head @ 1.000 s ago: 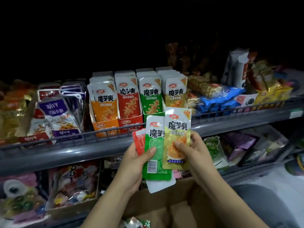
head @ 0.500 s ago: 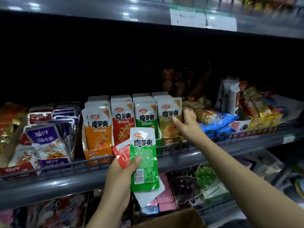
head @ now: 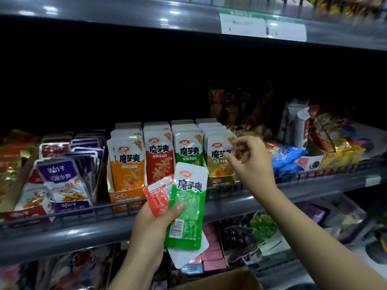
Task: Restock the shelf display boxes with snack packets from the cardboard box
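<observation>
At the yellow display box (head: 219, 181), the right hand (head: 252, 162) has let go of its yellow packet (head: 218, 155), now shelved, fingers loosely curled and empty, while the left hand (head: 155, 222) still grips the green packet (head: 186, 206) and red packet (head: 159, 195), next to stock.

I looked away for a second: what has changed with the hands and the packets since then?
The right hand carried the yellow packet up from the fan of packets, set it at the front of the yellow display box, let go, and now holds nothing. The left hand still grips the green packet and red packet.
</observation>
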A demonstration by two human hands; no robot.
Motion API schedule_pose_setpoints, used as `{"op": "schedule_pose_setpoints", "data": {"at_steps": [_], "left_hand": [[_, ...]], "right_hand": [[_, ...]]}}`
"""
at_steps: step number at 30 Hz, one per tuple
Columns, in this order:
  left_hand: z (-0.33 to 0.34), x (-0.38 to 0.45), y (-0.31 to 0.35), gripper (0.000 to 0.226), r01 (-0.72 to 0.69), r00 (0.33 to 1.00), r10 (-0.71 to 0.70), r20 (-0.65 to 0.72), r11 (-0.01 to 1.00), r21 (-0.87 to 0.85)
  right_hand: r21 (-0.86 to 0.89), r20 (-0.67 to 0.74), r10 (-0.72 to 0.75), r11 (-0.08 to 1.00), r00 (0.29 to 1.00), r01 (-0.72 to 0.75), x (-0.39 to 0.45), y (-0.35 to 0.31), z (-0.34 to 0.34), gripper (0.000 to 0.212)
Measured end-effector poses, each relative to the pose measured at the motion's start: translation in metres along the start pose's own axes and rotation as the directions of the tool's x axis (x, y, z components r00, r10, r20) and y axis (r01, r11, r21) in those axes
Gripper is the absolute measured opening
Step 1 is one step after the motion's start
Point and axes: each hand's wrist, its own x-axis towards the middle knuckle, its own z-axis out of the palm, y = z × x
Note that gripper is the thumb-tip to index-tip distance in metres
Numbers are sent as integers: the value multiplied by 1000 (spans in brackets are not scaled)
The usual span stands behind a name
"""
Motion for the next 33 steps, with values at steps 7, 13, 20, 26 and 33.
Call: {"op": "schedule_pose_setpoints", "data": {"at_steps": [7,13,20,26,33], "left_hand": [[-5,0,3,40,43,997,-39,73,998,-48],[-17,5,8,35,80,993,-69,97,990,-119],[-25,5,22,17,-47,999,48,-17,999,8],[-27,5,27,15,-62,994,68,-83,995,75],[-34,7,33,14,-41,994,42,-102,999,13]], "right_hand": [[359,683,-52,892,729,-273,-13,-28,-6,27],[343,838,-98,859,537,-380,6,-28,-18,27],[220,816,-131,971,562,-94,52,-53,-47,21],[-104,459,-355,889,814,446,77,-93,-23,19],[-524,537,-424,509,729,683,89,-106,19,24]]}}
